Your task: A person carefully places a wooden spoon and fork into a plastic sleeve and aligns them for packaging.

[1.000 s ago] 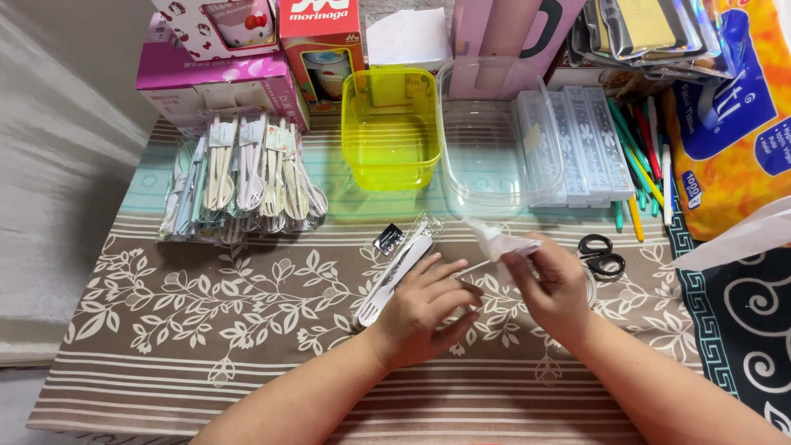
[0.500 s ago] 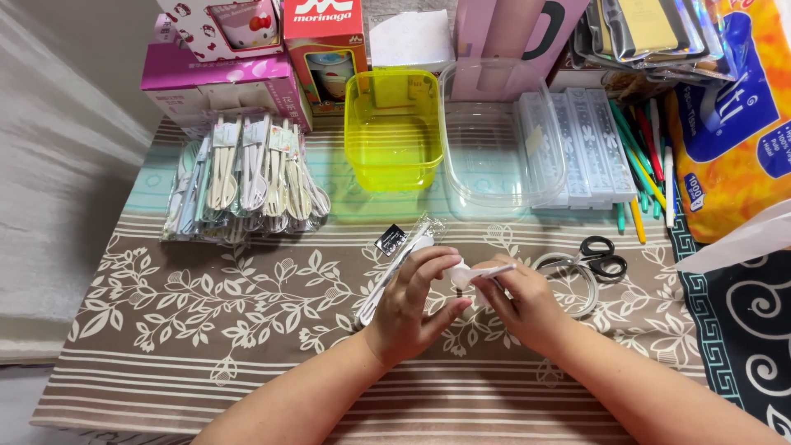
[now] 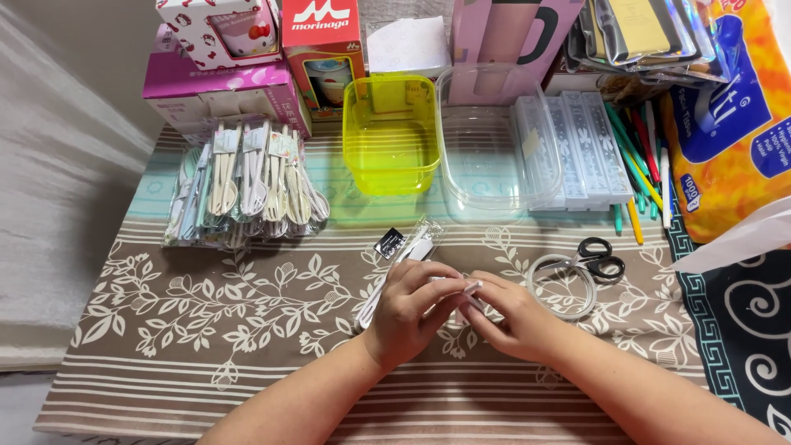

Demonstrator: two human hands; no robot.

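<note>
1. The fingertips of both hands meet over a small white piece [image 3: 471,288] at the middle of the table; the left hand [image 3: 409,309] curls around it from nine o'clock, and the right hand [image 3: 512,317] pinches it from three o'clock, thumb and forefinger closed on its end.
2. Under the left hand lies a clear cutlery packet [image 3: 401,262] – long, narrow, slanting from the hand's seven o'clock up toward one o'clock, with a small black label near its top end. The left fingers rest on it; whether they grip it cannot be told.
3. At three o'clock from the right hand, just beside it, a roll of clear tape [image 3: 563,286] lies flat on the leaf-patterned tablecloth [image 3: 206,330], and black-handled scissors [image 3: 599,258] overlap its upper edge.
4. At twelve o'clock from the hands stands a yellow tub [image 3: 390,136], and beside it at one o'clock a clear tub [image 3: 494,148] – both open.
5. At ten o'clock a heap of packed cutlery sets [image 3: 247,185] lies fanned out, well apart from the hands.
6. Farther at two o'clock sit clear lidded cases [image 3: 581,148] and a row of coloured pens [image 3: 634,165]; an orange bag [image 3: 729,124] fills the far right.
7. Cardboard boxes [image 3: 247,58] line the back edge at eleven to twelve o'clock.
</note>
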